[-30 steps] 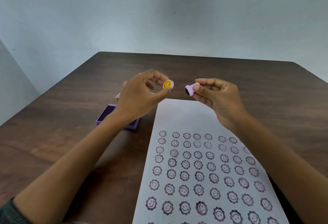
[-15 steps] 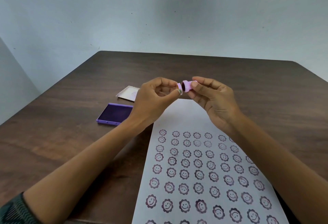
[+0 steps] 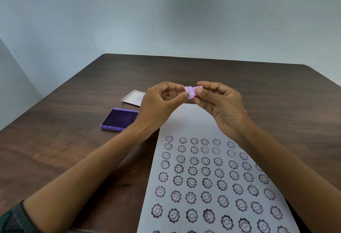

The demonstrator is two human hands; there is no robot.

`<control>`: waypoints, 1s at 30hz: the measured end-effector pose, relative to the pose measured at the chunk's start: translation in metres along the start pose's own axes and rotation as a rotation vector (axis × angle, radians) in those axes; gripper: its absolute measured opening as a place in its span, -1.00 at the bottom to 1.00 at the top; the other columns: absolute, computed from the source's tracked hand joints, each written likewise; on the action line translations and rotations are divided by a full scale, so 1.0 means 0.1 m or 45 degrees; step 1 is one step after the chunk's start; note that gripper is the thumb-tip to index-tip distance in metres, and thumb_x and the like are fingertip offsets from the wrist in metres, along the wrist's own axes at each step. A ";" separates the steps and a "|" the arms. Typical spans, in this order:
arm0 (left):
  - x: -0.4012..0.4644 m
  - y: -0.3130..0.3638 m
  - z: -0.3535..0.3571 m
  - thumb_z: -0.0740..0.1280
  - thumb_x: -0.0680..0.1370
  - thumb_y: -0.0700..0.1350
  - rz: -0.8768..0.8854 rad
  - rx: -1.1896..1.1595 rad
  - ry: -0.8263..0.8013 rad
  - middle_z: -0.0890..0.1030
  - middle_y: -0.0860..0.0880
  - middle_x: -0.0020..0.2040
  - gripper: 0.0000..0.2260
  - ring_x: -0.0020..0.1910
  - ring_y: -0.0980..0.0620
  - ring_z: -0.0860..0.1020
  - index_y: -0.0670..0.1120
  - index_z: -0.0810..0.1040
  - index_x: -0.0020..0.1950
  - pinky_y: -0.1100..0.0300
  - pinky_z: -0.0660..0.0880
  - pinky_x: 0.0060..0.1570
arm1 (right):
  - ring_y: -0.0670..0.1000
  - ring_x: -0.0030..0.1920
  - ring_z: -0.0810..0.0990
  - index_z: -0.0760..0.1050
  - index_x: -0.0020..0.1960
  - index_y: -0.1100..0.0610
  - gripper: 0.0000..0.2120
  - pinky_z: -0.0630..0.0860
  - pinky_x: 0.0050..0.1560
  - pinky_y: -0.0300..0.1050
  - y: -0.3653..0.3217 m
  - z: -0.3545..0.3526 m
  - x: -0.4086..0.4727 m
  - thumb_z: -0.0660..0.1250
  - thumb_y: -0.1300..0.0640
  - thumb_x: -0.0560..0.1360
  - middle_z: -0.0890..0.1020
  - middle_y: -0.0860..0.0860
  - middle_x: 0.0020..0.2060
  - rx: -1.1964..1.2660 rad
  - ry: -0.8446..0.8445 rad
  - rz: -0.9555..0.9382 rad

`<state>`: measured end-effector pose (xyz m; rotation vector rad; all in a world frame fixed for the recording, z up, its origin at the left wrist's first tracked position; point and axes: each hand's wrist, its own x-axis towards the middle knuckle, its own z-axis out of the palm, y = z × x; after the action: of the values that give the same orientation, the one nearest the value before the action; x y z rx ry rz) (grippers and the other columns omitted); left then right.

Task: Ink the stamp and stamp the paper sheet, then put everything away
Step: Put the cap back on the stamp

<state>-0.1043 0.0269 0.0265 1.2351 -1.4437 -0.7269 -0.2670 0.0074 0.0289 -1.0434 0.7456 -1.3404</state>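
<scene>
A small pink stamp point(image 3: 191, 92) is held above the far end of the paper sheet point(image 3: 193, 122), with its pink cap pressed against it. My left hand point(image 3: 160, 107) pinches the cap end between thumb and fingers. My right hand point(image 3: 219, 103) pinches the stamp body from the right. The white sheet is covered with several rows of purple smiling-flower prints. The purple ink pad point(image 3: 119, 119) lies open on the table to the left of my left wrist.
The ink pad's clear lid point(image 3: 133, 97) lies flat behind the pad. The dark wooden table point(image 3: 55, 149) runs back to a pale blue wall. A patterned sleeve point(image 3: 14, 218) shows at the bottom left corner.
My hands came together: the cap in my left hand and the stamp in my right were apart, and now the cap sits on the stamp.
</scene>
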 end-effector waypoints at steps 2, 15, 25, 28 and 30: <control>0.00 0.01 -0.01 0.42 0.46 -0.07 -0.002 -0.001 0.004 0.69 0.00 -0.04 -0.84 -0.11 0.10 0.65 -0.02 0.60 0.03 0.28 0.58 -0.05 | 0.08 -0.13 0.70 0.60 -0.06 0.20 -0.83 0.61 -0.17 -0.21 0.00 0.00 0.00 0.40 0.35 0.37 0.73 0.05 -0.23 -0.007 -0.006 -0.007; -0.02 0.03 0.01 0.41 0.47 -0.11 -0.003 -0.045 -0.020 0.68 -0.07 -0.03 -0.78 -0.14 0.06 0.66 -0.13 0.59 0.09 0.34 0.57 -0.12 | 0.10 -0.09 0.69 0.58 -0.02 0.21 -0.82 0.64 -0.05 -0.10 0.00 0.01 -0.02 0.38 0.34 0.39 0.69 0.12 -0.10 -0.094 0.013 -0.041; -0.02 0.01 0.01 0.42 0.45 -0.15 0.062 -0.057 -0.021 0.67 -0.05 -0.05 -0.77 -0.16 0.10 0.66 -0.15 0.60 0.09 0.34 0.57 -0.13 | 0.11 -0.09 0.69 0.59 -0.03 0.20 -0.82 0.63 -0.10 -0.14 0.02 0.01 -0.02 0.40 0.31 0.37 0.73 0.04 -0.20 -0.097 -0.026 -0.071; -0.02 0.01 0.01 0.42 0.46 -0.13 0.074 -0.014 -0.037 0.67 -0.06 -0.02 -0.77 -0.14 0.10 0.65 -0.14 0.59 0.10 0.33 0.57 -0.10 | 0.14 -0.08 0.69 0.59 -0.03 0.23 -0.81 0.63 -0.09 -0.13 0.00 -0.01 0.00 0.41 0.32 0.36 0.72 0.09 -0.17 -0.096 -0.038 -0.061; -0.02 0.02 0.01 0.40 0.48 -0.10 0.078 0.038 -0.080 0.66 -0.08 0.04 -0.73 -0.08 0.09 0.64 -0.11 0.56 0.15 0.29 0.58 -0.04 | 0.15 -0.08 0.69 0.58 -0.03 0.26 -0.80 0.63 -0.10 -0.12 -0.03 -0.03 0.01 0.42 0.33 0.34 0.71 0.14 -0.14 -0.096 -0.048 -0.055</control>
<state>-0.1059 0.0294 0.0278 1.1949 -1.5421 -0.7103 -0.2707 0.0066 0.0304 -1.1469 0.7543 -1.3343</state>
